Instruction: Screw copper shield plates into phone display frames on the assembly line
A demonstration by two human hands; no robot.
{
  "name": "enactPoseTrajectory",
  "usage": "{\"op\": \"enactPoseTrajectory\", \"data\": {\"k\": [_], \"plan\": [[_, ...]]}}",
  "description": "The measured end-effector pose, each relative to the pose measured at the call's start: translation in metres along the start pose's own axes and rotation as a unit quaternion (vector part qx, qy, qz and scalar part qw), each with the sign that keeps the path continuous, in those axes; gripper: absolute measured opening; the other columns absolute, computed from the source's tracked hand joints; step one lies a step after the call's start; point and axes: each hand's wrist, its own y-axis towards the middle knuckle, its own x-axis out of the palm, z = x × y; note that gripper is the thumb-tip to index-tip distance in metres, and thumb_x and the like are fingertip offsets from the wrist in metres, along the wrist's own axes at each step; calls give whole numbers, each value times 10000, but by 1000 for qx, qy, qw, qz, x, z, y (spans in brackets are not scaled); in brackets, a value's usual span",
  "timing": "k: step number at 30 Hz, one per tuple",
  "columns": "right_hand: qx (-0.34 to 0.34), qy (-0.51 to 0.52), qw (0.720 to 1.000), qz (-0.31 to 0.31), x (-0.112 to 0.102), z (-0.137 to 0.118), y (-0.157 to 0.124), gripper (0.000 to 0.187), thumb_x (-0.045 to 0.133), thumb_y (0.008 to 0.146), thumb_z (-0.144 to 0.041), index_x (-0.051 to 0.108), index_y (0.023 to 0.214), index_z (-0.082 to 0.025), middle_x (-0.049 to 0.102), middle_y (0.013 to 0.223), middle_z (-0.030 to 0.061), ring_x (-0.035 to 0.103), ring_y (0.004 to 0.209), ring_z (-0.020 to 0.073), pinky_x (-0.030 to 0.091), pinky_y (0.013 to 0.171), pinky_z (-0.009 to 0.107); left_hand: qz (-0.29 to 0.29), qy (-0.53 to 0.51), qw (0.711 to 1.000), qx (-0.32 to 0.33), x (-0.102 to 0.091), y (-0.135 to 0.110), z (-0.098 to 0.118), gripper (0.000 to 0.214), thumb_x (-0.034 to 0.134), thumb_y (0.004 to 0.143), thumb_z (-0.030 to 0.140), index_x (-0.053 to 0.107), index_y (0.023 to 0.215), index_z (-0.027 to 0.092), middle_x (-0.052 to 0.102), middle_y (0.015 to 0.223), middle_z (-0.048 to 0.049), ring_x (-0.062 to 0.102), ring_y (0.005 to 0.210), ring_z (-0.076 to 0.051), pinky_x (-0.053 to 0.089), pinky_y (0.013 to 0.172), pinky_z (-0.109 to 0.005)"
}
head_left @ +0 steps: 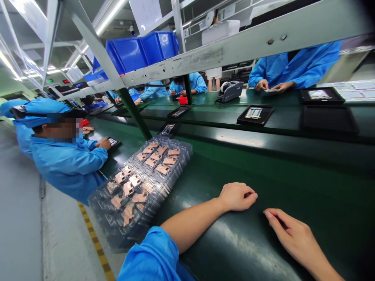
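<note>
My left hand (237,196) rests on the green work surface (222,242), its fingers curled in loosely and nothing visible in them. To its right, my right hand (293,232) lies low over the same surface, thumb and forefinger drawn together at the tips, with no object showing. A small gap separates the two hands. Left of my left forearm sits a clear plastic tray (117,234), tilted in view, its pockets holding several copper-coloured flat pieces (128,188). Neither hand touches the tray.
Black trays (263,118) with small devices stand along the line beyond. A grey tape dispenser (230,92) is at the far side. Blue bins (129,54) sit on a metal shelf frame (205,58) overhead. A co-worker in a blue smock (64,160) works at the left; others sit opposite.
</note>
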Motion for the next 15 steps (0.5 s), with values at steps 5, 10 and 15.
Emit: {"op": "enactPoseTrajectory", "data": {"k": [5, 10, 15], "plan": [[1, 5, 1000, 21, 0, -6, 1, 411, 521, 865, -587, 727, 829, -234, 725, 702, 22, 628, 502, 159, 514, 507, 241, 0, 0, 1000, 3, 0, 0, 0, 287, 544, 976, 418, 761, 1050, 245, 751, 1002, -18, 692, 1017, -194, 540, 904, -300], [2, 3, 999, 32, 2, -7, 0, 402, 521, 859, -578, 728, 817, -236, 726, 706, 20, 650, 530, 164, 526, 529, 239, 3, 0, 1000, 2, -1, -1, 1, 298, 531, 984, 425, 758, 1050, 243, 750, 998, -16, 691, 1025, -194, 540, 898, -296], [6, 3, 999, 34, 2, -7, 1, 408, 519, 855, -589, 722, 819, -237, 745, 749, 25, 681, 577, 173, 543, 547, 236, 1, 1, 1000, 1, 0, 0, 0, 300, 528, 983, 429, 761, 1044, 251, 752, 1022, -17, 692, 1039, -197, 537, 903, -300]]}}
